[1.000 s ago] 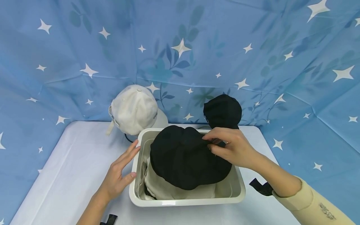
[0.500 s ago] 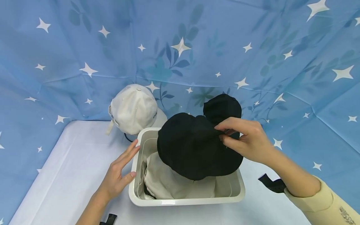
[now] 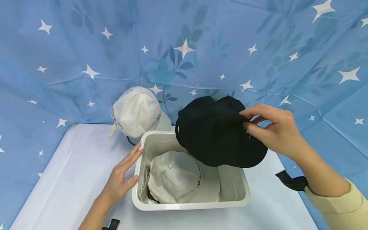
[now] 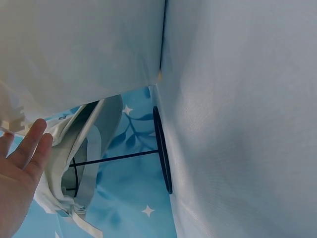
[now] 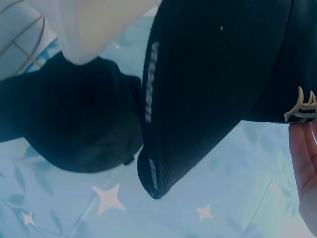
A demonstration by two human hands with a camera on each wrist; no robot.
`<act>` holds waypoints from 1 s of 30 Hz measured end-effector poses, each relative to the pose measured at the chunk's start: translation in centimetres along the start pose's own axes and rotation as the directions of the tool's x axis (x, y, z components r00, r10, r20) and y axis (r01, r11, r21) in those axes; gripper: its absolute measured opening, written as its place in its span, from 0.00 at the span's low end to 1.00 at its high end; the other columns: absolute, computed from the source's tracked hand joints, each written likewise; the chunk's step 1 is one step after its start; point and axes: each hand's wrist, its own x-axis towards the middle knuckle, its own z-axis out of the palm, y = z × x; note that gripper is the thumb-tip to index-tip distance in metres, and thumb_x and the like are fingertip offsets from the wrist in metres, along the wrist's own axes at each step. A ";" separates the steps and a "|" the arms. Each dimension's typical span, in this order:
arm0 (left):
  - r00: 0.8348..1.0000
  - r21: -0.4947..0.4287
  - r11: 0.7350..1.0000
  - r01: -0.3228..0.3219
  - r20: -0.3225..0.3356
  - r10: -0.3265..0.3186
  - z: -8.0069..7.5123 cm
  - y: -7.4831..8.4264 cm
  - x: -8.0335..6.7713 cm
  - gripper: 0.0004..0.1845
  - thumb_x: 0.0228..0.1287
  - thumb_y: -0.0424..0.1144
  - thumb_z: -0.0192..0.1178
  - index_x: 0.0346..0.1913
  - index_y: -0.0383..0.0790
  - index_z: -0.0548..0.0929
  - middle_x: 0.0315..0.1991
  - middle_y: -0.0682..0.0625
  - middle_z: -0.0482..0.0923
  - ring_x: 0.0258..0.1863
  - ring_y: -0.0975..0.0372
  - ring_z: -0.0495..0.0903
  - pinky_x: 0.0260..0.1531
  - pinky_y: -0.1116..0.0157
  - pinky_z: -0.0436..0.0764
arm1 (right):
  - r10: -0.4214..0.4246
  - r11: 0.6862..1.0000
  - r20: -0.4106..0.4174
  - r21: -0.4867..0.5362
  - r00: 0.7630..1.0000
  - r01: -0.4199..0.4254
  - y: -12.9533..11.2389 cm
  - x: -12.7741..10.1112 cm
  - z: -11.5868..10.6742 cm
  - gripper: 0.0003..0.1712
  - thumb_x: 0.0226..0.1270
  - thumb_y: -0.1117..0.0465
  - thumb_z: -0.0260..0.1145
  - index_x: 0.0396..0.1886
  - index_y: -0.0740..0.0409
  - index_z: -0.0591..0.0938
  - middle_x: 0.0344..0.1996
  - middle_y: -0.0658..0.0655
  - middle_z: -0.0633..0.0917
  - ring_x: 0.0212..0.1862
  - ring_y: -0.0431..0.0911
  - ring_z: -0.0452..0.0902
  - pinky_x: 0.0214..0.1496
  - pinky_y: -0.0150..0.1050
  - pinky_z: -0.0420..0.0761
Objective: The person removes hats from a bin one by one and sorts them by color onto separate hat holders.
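Note:
My right hand pinches a black cap and holds it in the air over the far right corner of a white bin. The right wrist view shows the black cap's underside and brim close up. A cream cap lies inside the bin. My left hand rests with straight fingers against the bin's left outer wall. In the left wrist view the left hand shows beside a cream cap on a thin black wire stand.
A cream cap sits on a stand behind the bin at the left. Another black cap on a stand is partly hidden behind the held one. Blue star-print cloth walls the white table. Black straps hang at my wrists.
My right hand has lifted the black cap out of the bin, up and to the right, uncovering the cream cap beneath. The left hand has stayed at the bin's side.

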 end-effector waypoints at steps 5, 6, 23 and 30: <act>1.000 -0.001 1.000 0.005 -0.001 -0.005 0.1 0.0 0.0 0.38 0.56 0.33 0.58 0.74 0.28 0.72 0.78 0.32 0.62 0.79 0.51 0.63 0.76 0.66 0.61 | 0.052 0.997 -0.044 -0.048 0.998 -0.054 0.5 0.3 -1.1 0.19 0.48 0.83 0.67 0.40 0.67 0.89 0.39 0.45 0.88 0.41 0.32 0.82 0.46 0.23 0.81; 1.000 -0.002 1.000 0.006 -0.002 -0.006 0.1 0.0 0.0 0.38 0.55 0.33 0.58 0.74 0.28 0.72 0.78 0.32 0.62 0.79 0.51 0.63 0.76 0.66 0.61 | 0.064 0.996 -0.054 -0.060 0.997 -0.067 0.6 0.4 -1.3 0.19 0.47 0.84 0.67 0.40 0.68 0.89 0.38 0.44 0.88 0.41 0.31 0.82 0.46 0.23 0.81; 1.000 -0.005 1.000 -0.011 0.003 0.011 0.0 -0.1 0.1 0.37 0.59 0.35 0.59 0.74 0.28 0.71 0.78 0.31 0.62 0.79 0.50 0.63 0.76 0.66 0.61 | 0.167 0.964 -0.141 -0.184 0.976 -0.192 2.5 2.0 -4.0 0.15 0.55 0.83 0.68 0.42 0.72 0.88 0.40 0.28 0.83 0.40 0.29 0.80 0.45 0.22 0.77; 1.000 -0.005 1.000 0.001 0.003 -0.001 0.0 -0.1 0.0 0.37 0.59 0.35 0.59 0.74 0.28 0.72 0.78 0.31 0.62 0.79 0.51 0.63 0.76 0.66 0.61 | 0.250 0.930 -0.171 -0.234 0.953 -0.285 3.8 2.1 -4.2 0.16 0.60 0.78 0.68 0.48 0.68 0.89 0.39 0.25 0.80 0.41 0.26 0.76 0.46 0.21 0.74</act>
